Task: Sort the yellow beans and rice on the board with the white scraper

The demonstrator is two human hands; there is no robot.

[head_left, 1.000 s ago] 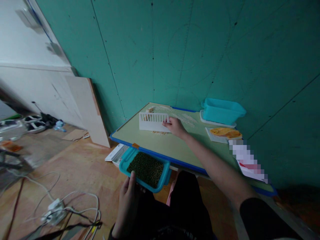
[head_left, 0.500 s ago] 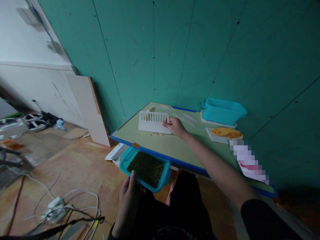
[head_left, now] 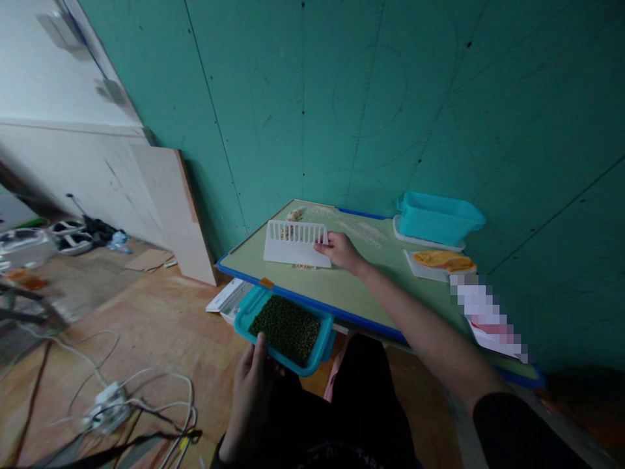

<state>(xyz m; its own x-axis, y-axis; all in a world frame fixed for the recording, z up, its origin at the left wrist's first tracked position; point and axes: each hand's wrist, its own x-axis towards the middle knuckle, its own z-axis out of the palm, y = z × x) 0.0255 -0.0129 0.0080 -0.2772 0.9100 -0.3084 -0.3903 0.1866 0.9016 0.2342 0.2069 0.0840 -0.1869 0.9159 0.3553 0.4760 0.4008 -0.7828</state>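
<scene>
My right hand [head_left: 344, 251] grips the right end of a white slotted plastic scraper [head_left: 295, 253], held tilted over the pale green tabletop [head_left: 351, 286]. Small light-brown grains [head_left: 295, 213] lie behind the scraper and show through its slots; a few more lie at its lower edge. Below the table's front edge, my left hand [head_left: 254, 381] holds a turquoise plastic container [head_left: 319, 355] by its near rim, thumb on top. Small dark green beans [head_left: 288, 326] fill much of it. The left fingers under the container are mostly hidden.
At the table's right stand a turquoise bin [head_left: 439, 218] on a white lid, a folded yellow cloth [head_left: 444, 262] and a blurred-out packet [head_left: 488, 319]. A green wall [head_left: 273, 98] borders the back. White cables and a power strip [head_left: 110, 407] lie on the floor at left.
The scraper in my right hand has shifted slightly left and toward the table's front edge. My left hand and the container have stayed nearly in place.
</scene>
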